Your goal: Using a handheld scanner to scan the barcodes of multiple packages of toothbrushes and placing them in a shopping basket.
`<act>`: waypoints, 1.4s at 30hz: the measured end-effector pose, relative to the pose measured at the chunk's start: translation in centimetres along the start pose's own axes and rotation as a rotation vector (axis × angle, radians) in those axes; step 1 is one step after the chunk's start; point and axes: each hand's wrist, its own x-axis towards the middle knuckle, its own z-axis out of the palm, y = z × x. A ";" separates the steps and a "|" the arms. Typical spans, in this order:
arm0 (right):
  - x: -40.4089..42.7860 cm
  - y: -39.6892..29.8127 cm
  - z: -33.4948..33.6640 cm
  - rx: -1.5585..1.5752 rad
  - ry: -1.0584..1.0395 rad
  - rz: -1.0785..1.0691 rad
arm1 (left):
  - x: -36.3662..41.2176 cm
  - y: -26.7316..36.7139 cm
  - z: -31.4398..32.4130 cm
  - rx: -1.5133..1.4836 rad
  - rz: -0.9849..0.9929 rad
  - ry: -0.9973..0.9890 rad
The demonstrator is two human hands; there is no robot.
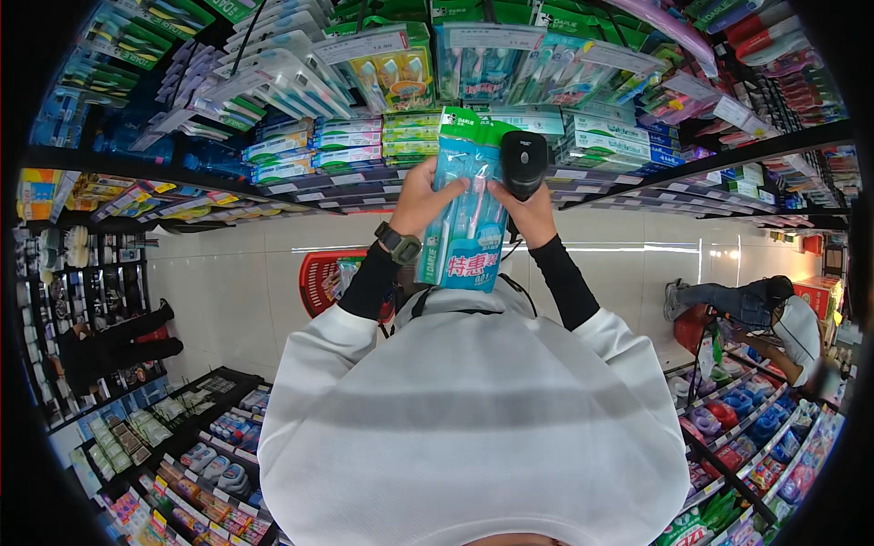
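Observation:
Between my two hands is a Darlie toothbrush pack (471, 211) with a green header and clear blue wrapping, its long side running away from me. My left hand (423, 205), with a dark digital watch (399, 243) on the wrist, grips the pack's left edge, thumb on the front. My right hand (531, 213) pinches the right edge with the thumb and also holds a black handheld barcode scanner (524, 162), which points away from me. Two toothbrushes, at least one with a pink handle, show through the wrapping.
Ahead stand boxed toothpastes (348, 143) on a shelf, below hanging toothbrush packs (392, 75) with price tags. A red shopping basket (317, 283) with packs in it is on the floor at my left. People are in the aisle at right (744, 304) and far left (116, 341).

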 end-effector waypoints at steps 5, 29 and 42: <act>-0.3 0.2 0.0 0.031 0.019 -0.014 | -0.3 0.0 0.2 0.012 0.032 0.008; 0.8 -0.9 -1.3 0.010 -0.402 0.159 | -1.6 0.4 -1.2 -0.074 -0.158 -0.180; 1.1 1.1 0.1 -0.010 -0.222 0.130 | -0.3 -0.8 -2.2 -0.023 -0.152 -0.094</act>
